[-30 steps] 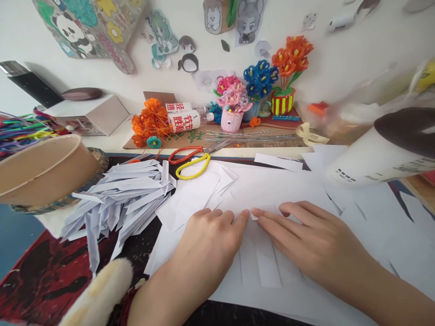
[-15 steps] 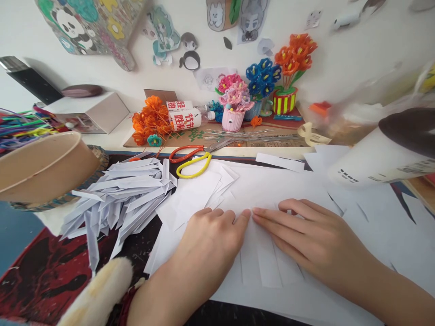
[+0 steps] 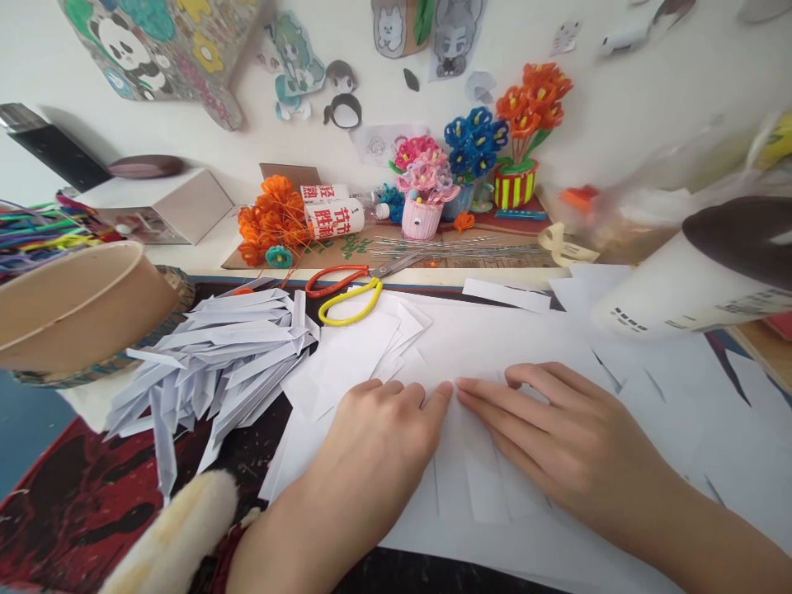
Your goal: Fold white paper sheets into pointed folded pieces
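White paper strip [image 3: 487, 487] is what the work centres on: it lies flat on a large white paper sheet [image 3: 426, 532], between the two hands, its near end showing and its far end hidden by fingers. The left hand [image 3: 387, 437] is curled palm down, index fingertip pressed to the paper. The right hand [image 3: 572, 429] lies lower and flatter, its fingers reaching almost to that fingertip. Whether either one pinches the paper I cannot tell, since both thumbs are out of sight.

For pressing like this, steady fingertips seem best, with the strip's long edges kept straight and the right palm light, so that the loose sheet beneath does not slide (thin paper shifts easily).

The tabletop [image 3: 92, 495] is black and red under scattered paper. At left lies a heap of folded paper strips [image 3: 214, 355]; between it and the far ledge [image 3: 223, 260], scissors [image 3: 376, 275] with one red and one yellow handle rest near some paper pieces [image 3: 362, 346]. A white bottle [image 3: 656, 289] with a brown top leans in at right. Pink flowers [image 3: 426, 169], blue flowers [image 3: 476, 140] and orange flowers [image 3: 535, 99] stand in pots on the ledge, before a pale wall [image 3: 606, 107] with cut-out pictures.
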